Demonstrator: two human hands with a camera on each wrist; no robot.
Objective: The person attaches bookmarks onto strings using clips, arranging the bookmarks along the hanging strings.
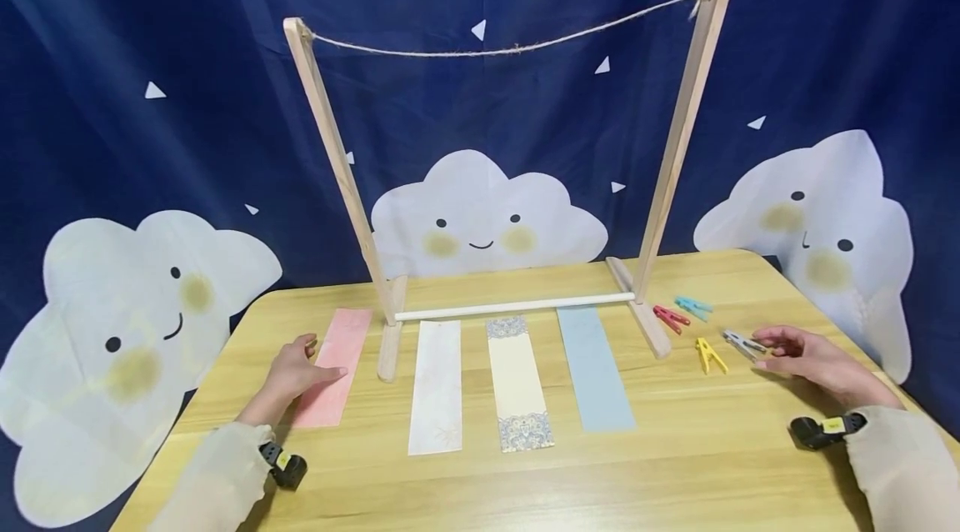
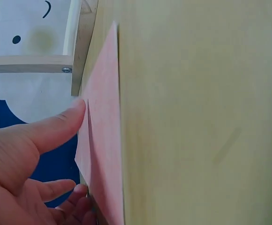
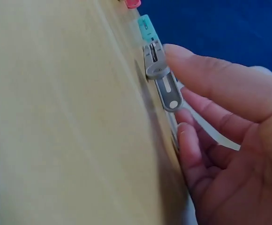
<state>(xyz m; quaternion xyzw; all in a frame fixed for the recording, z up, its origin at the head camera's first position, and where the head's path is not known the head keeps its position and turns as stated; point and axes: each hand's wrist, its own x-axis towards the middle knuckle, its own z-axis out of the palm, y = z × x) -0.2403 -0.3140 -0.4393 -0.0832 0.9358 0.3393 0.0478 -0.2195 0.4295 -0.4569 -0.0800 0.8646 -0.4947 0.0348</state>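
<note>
My left hand (image 1: 295,373) is spread over the left edge of a pink paper strip (image 1: 345,365), thumb reaching across it. In the left wrist view the thumb (image 2: 61,124) overlaps the strip's edge, the other fingers loosely bent beyond it. Over on the right, my right hand (image 1: 817,361) reaches the near end of a grey clothespin (image 1: 742,342) lying on the table. Seen from the right wrist, the thumb (image 3: 211,75) is beside the grey clothespin (image 3: 157,61) and the fingers are relaxed behind it. Neither hand pinches anything.
A wooden frame (image 1: 678,157) with a sagging string (image 1: 465,54) stands at the back of the table (image 1: 675,474). White (image 1: 437,386), patterned cream (image 1: 517,382) and light blue (image 1: 596,369) strips lie before it. Red (image 1: 671,319), teal (image 1: 693,308) and yellow (image 1: 710,355) clothespins lie right of it.
</note>
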